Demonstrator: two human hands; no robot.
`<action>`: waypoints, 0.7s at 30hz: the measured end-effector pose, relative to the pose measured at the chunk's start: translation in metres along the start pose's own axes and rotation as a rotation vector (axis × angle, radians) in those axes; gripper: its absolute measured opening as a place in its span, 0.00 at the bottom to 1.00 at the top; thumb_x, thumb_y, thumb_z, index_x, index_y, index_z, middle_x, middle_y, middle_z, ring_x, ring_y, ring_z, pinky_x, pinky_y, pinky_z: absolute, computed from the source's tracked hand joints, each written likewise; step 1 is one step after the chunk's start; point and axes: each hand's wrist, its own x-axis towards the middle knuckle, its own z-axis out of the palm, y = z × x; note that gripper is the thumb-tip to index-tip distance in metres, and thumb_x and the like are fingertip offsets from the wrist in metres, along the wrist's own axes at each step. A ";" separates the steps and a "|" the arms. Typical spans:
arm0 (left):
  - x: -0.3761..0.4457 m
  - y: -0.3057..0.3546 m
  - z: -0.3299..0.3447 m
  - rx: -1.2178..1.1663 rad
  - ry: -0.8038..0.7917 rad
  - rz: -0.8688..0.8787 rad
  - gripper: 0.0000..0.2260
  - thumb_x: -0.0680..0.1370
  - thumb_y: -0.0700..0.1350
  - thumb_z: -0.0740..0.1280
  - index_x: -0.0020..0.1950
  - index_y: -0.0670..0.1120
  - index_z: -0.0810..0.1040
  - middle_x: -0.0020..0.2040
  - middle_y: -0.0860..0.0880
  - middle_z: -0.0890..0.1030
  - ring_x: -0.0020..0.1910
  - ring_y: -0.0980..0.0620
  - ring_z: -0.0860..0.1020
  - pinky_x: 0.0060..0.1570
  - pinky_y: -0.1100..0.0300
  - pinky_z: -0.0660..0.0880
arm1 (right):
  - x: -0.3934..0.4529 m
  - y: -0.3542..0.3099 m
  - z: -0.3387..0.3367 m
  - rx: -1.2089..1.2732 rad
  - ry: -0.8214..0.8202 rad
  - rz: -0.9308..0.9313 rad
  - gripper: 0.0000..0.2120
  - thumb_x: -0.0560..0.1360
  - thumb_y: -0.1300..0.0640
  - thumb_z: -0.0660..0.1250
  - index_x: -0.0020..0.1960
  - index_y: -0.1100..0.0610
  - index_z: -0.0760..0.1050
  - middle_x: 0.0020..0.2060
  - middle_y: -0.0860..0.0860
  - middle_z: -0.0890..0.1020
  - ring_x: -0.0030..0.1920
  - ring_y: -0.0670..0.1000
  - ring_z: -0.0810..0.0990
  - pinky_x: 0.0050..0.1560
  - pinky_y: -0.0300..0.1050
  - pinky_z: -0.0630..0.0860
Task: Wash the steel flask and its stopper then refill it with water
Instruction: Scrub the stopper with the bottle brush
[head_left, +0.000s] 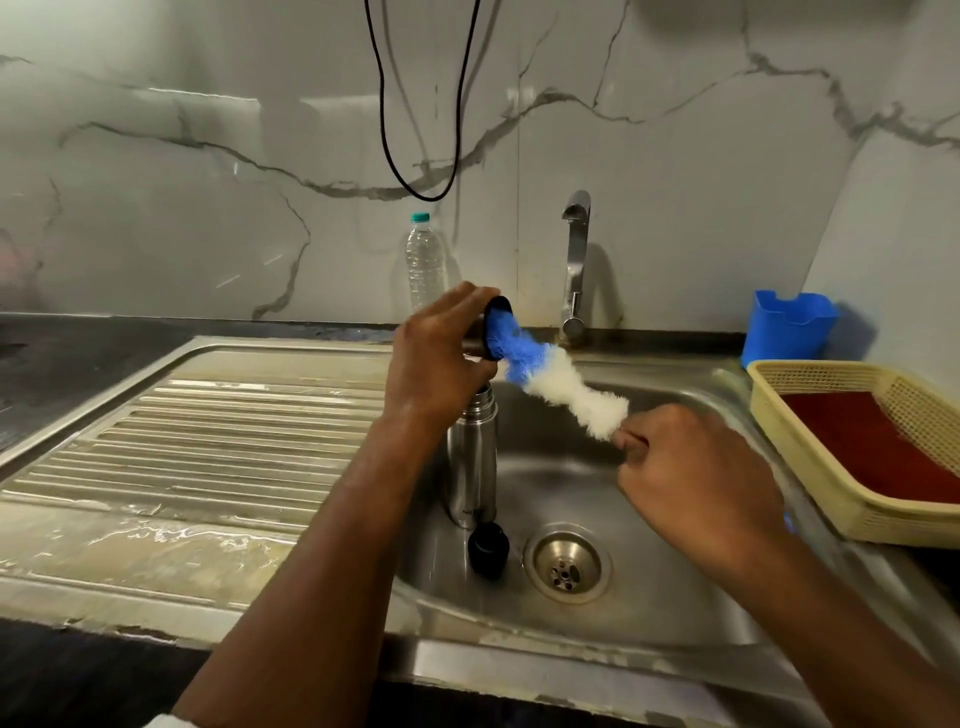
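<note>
Steel flask's dark cup-shaped cap (493, 325) sits clenched in the raised left hand (441, 353); the right hand (696, 478) grips a blue-and-white bristle bottle brush (556, 382), pushing its blue tip inside.

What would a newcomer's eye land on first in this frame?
The blue-and-white bottle brush, above the sink: the right hand holds its handle while the left hand holds a dark cap over the blue tip. Below, the steel flask stands open in the basin beside a black stopper near the drain.
</note>
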 end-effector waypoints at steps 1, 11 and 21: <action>-0.003 -0.002 0.002 0.038 0.004 0.062 0.32 0.64 0.33 0.82 0.67 0.44 0.82 0.61 0.49 0.84 0.52 0.47 0.84 0.54 0.50 0.83 | 0.005 0.004 0.000 0.224 -0.106 0.040 0.09 0.78 0.55 0.68 0.42 0.49 0.84 0.29 0.46 0.79 0.30 0.47 0.76 0.33 0.47 0.76; -0.003 -0.007 -0.002 -0.172 -0.121 -0.078 0.30 0.67 0.35 0.82 0.68 0.46 0.82 0.59 0.53 0.85 0.55 0.65 0.82 0.55 0.68 0.80 | 0.004 0.018 -0.026 -0.237 0.003 -0.075 0.04 0.81 0.54 0.62 0.51 0.48 0.75 0.37 0.45 0.77 0.36 0.46 0.75 0.36 0.44 0.73; 0.000 -0.021 -0.009 -0.141 -0.133 -0.049 0.35 0.66 0.32 0.82 0.71 0.48 0.81 0.68 0.51 0.82 0.65 0.58 0.80 0.60 0.64 0.79 | 0.011 0.016 0.003 0.578 -0.281 -0.001 0.11 0.82 0.58 0.68 0.46 0.50 0.88 0.22 0.45 0.75 0.25 0.46 0.69 0.29 0.40 0.67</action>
